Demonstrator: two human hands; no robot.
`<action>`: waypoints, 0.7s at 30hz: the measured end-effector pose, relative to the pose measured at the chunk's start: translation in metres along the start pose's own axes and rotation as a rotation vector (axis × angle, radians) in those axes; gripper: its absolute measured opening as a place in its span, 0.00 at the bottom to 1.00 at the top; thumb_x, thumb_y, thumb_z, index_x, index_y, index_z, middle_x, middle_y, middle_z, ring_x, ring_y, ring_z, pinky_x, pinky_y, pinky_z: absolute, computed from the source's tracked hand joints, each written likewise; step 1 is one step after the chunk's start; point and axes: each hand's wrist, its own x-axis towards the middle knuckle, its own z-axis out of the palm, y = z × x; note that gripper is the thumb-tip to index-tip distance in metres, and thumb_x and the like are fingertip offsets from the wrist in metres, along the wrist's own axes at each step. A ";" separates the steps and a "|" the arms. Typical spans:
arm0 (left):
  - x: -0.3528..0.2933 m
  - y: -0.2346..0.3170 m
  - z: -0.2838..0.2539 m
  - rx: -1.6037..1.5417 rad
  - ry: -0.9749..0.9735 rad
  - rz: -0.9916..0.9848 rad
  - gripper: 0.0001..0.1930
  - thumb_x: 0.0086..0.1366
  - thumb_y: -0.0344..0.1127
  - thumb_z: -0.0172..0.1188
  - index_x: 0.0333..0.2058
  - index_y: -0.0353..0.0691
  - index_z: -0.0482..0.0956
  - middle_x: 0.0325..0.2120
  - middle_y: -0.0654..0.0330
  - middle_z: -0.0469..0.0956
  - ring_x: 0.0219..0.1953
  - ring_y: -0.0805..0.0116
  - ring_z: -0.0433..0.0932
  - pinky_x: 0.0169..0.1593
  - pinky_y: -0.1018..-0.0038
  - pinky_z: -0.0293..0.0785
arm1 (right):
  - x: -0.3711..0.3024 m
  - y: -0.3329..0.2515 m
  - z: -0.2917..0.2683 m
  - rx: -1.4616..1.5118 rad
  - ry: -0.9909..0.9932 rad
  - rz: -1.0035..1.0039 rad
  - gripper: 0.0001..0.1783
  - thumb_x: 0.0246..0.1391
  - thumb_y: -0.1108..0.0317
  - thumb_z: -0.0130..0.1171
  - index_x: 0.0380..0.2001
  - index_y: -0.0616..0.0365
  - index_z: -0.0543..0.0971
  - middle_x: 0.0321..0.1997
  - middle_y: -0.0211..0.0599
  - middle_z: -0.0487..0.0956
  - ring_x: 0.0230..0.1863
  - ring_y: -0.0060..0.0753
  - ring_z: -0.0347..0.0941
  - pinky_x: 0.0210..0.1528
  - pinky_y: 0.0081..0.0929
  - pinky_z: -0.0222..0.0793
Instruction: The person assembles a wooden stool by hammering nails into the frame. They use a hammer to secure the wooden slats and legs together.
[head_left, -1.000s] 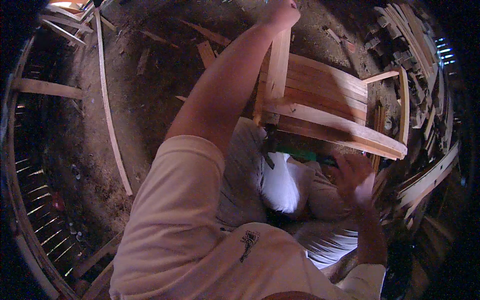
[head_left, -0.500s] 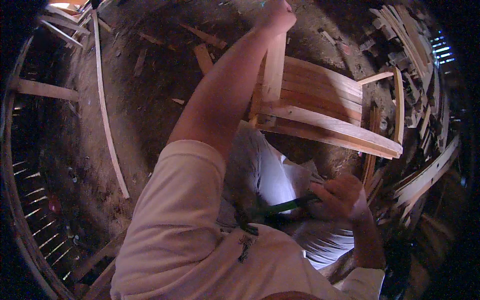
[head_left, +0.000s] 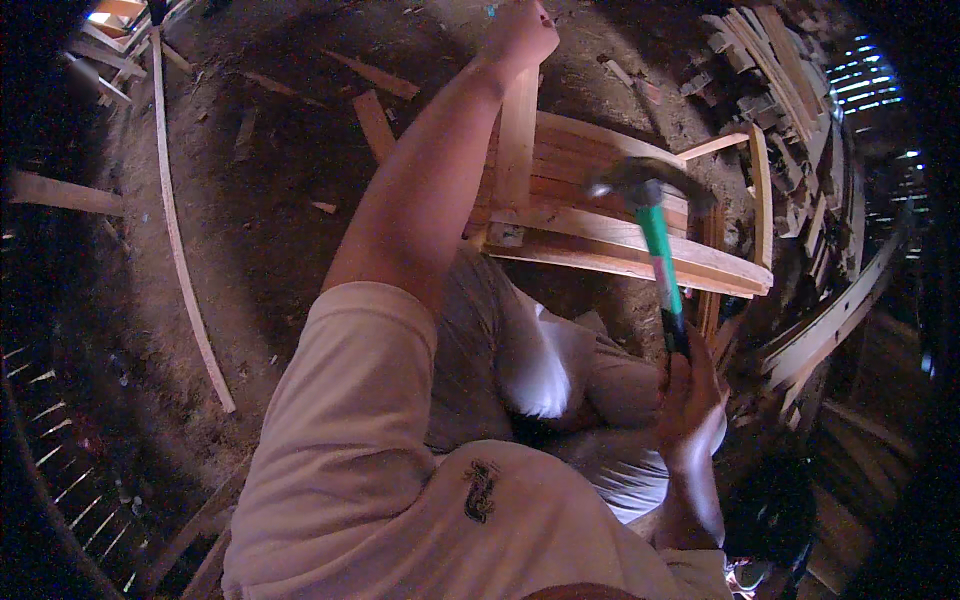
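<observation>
A slatted wooden frame, like a chair or small bench [head_left: 560, 140], stands on the ground before my knees. One light wooden post [head_left: 517, 140] rises from its near left corner. At the top of this post my left hand [head_left: 524, 42] is closed around the end, arm stretched forward. My right hand [head_left: 690, 395] grips the dark lower handle of a hammer [head_left: 656, 245]. Its handle is green and black, and its metal head, blurred, is raised in front of the frame's front rail [head_left: 620, 232]. From this angle I cannot tell whether the head touches the wood.
A long thin strip of wood [head_left: 185, 240] lies on the dirt floor to the left. Loose offcuts [head_left: 372, 75] are scattered beyond the frame. Stacked boards and blocks [head_left: 790, 110] fill the far right, with a pale board [head_left: 835, 325] leaning nearer.
My right hand has swung the hammer from low across my lap to upright, its head now in front of the frame. The left hand has stayed on the post while the view shifted slightly.
</observation>
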 end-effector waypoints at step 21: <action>0.004 -0.027 0.022 -0.050 -0.052 0.024 0.14 0.67 0.40 0.66 0.47 0.39 0.82 0.39 0.45 0.84 0.44 0.45 0.84 0.48 0.55 0.80 | 0.003 -0.021 -0.007 -0.013 0.235 0.020 0.18 0.73 0.68 0.49 0.60 0.64 0.77 0.24 0.31 0.76 0.22 0.14 0.67 0.23 0.20 0.61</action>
